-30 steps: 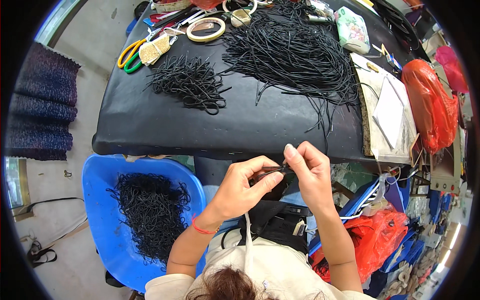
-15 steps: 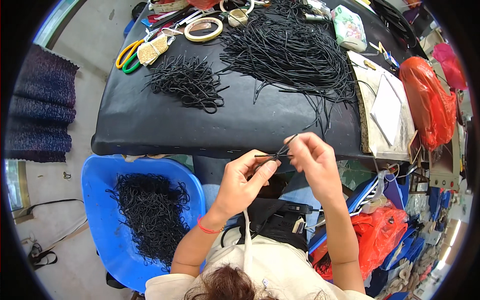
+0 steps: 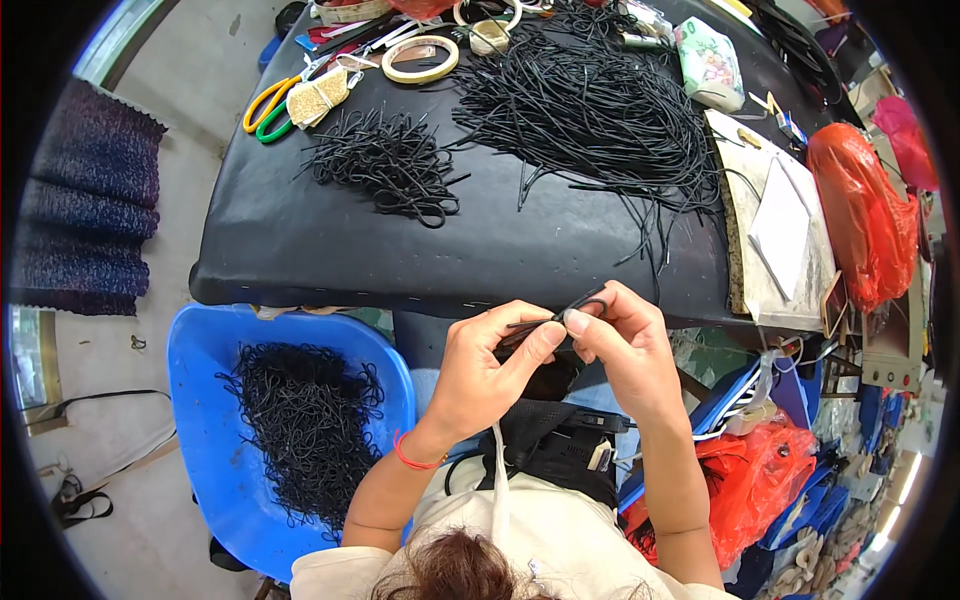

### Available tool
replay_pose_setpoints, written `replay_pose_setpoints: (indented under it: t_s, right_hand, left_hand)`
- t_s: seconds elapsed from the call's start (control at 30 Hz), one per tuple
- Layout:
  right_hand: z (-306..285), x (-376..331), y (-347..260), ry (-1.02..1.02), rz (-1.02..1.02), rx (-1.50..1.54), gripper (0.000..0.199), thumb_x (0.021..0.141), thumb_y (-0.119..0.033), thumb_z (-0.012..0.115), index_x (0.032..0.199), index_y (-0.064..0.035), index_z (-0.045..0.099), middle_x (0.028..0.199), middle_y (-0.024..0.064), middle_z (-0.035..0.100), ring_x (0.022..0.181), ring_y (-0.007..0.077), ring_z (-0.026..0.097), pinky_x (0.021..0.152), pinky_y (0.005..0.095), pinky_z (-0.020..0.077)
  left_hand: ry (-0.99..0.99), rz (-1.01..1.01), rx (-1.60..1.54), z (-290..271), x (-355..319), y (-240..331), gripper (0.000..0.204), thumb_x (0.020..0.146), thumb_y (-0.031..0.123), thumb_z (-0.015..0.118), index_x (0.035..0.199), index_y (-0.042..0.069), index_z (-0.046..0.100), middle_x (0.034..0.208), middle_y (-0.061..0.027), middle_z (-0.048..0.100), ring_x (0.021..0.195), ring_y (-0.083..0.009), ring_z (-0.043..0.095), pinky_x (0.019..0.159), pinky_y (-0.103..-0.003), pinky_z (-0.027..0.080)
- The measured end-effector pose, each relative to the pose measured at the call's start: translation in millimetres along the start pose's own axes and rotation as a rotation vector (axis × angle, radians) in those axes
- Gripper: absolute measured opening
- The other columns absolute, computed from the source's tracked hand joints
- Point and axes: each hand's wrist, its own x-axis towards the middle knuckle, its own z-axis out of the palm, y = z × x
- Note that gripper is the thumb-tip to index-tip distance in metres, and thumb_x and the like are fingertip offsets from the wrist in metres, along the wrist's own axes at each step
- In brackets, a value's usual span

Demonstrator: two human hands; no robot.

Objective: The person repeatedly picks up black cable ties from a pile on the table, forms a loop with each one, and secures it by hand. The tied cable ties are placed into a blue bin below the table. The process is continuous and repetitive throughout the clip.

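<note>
At the far left, a heap of black cords is contained in a blue tub beside the worktop. To the right of the tub, the left forearm is angled upward and inward, and a red bracelet is worn at its wrist. The left hand is turned toward the middle, with its thumb laid straight and its index finger bent toward the thumb's tip; a black cord is pinched between them, while the other fingers are curled in and partly hidden. The cord is held between the two hands, just in front of the near edge of the worktop, and its short ends are seen poking out past the left fingers. Above the hands, a small pile of looped cords is laid on the worktop, and a larger spread of long cords is laid to its right. By the right hand, a bent part of the same cord is pinched between thumb and index finger, with the thumb pointed leftward. The right forearm is raised nearly upright, the wrist slightly bent inward.
</note>
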Motion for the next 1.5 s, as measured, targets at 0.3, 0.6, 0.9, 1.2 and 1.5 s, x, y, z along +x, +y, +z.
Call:
replay_pose_setpoints:
  t_s: [0.3,0.6,0.9,1.2,1.5]
  right_hand:
    - [2.5,-2.4,-10.2,-0.108,-0.046,-0.077,0.01,0.086,-0.005,0.058,0.093,0.0016,0.06,0.081,0.001,0.06,0.074,0.0044,0.053,0.067,0.0196,0.0432]
    - [7.8,-5.4,-2.5,-0.074,-0.019,-0.04,0.014,0.086,-0.004,0.056,0.098,0.0019,0.06,0.084,0.0014,0.061,0.076,0.0043,0.053,0.067,0.0191,0.0429]
    - [0.6,-7.5,7.5,-0.112,0.038,0.055,0.022,0.086,-0.006,0.057,0.106,0.001,0.06,0.082,0.0,0.061,0.068,0.0035,0.047,0.06,0.0179,0.0378]
    - [29.8,-8.0,12.9,0.024,0.074,0.325,0.025,0.088,-0.012,0.057,0.11,0.0007,0.057,0.077,0.0009,0.058,0.066,0.0053,0.048,0.058,0.0189,0.0373]
    - [17.3,8.1,-11.0,-0.087,-0.123,0.041,0.018,0.088,-0.014,0.058,0.098,0.001,0.06,0.092,0.0057,0.056,0.073,0.0081,0.056,0.061,0.0223,0.0473]
  left_hand:
    - [-0.044,-0.074,-0.023,-11.3,-3.9,5.4,0.018,0.088,0.013,0.057,0.096,-0.003,0.062,0.075,-0.007,0.065,0.068,-0.0083,0.061,0.062,-0.022,0.05]
    - [0.054,-0.182,-0.225,-3.3,-7.5,7.2,0.019,0.089,0.017,0.056,0.092,-0.002,0.06,0.074,-0.0045,0.062,0.066,-0.0069,0.058,0.06,-0.02,0.048]
    - [0.016,-0.251,-0.418,-7.6,-6.1,-1.9,0.018,0.09,0.016,0.055,0.09,-0.001,0.06,0.069,-0.0037,0.06,0.06,-0.0075,0.054,0.057,-0.021,0.046]
    - [0.237,-0.045,-0.526,12.6,8.0,1.2,0.02,0.091,0.017,0.053,0.099,0.0,0.059,0.089,-0.0102,0.062,0.071,-0.0122,0.06,0.064,-0.023,0.048]
    - [-0.143,-0.176,-0.382,-11.3,5.5,13.7,0.016,0.09,0.011,0.054,0.096,-0.002,0.062,0.08,-0.0044,0.063,0.07,-0.0074,0.056,0.065,-0.021,0.047]
